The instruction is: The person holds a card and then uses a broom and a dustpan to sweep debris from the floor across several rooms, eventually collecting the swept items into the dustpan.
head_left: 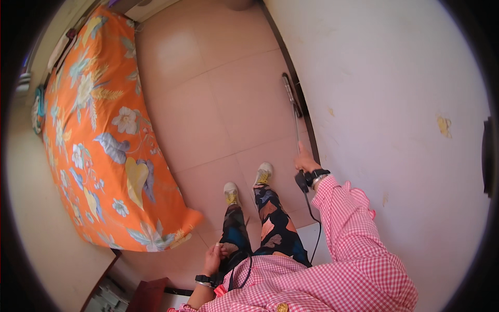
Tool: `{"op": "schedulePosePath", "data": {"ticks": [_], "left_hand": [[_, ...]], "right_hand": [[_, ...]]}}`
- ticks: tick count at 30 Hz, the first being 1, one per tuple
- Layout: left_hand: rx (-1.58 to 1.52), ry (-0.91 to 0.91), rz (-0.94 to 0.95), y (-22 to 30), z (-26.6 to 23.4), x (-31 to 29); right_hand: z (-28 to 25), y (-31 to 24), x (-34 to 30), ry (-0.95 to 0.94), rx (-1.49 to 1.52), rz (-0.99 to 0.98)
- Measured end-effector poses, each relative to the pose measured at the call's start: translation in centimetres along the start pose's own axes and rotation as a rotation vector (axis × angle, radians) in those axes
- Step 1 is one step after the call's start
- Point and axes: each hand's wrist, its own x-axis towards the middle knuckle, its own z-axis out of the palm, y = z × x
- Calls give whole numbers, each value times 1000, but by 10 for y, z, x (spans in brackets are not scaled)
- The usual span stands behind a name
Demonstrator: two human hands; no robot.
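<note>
My right hand [307, 160] is closed around the thin metal pole of a flat mop [297, 125]. Its narrow, dark-edged head [291, 93] lies on the tiled floor against the foot of the wall, ahead and to the right. On that wrist are a black strap and a small black device, with a cable running back to my waist. My left hand [213, 258] hangs low beside my thigh, fingers loosely curled, and no object shows in it. A black strap circles the left wrist too.
A bed with an orange floral cover [104, 135] stands along the left. The pale wall [384, 104] rises close on my right. Pinkish floor tiles [208, 104] run between them. Dark red furniture [148, 295] is at the lower left. A rounded object [239, 4] stands at the far end.
</note>
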Motion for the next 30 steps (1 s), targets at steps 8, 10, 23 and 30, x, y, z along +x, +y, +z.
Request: {"op": "schedulePosePath", "data": {"ticks": [8,10,23,30], "left_hand": [[-138,124,96,50,29,-11],[-158,90,111,61,34,1],[-115,12,195,138,25,88],[-268,166,77,190,-5,78]], "right_hand": [[115,-31,-54,-178,-443,-60],[104,-44,-46,-150,-560,-222],[-32,-211,45,-99,38,122],[120,-259,34,-313,-435,86]]}}
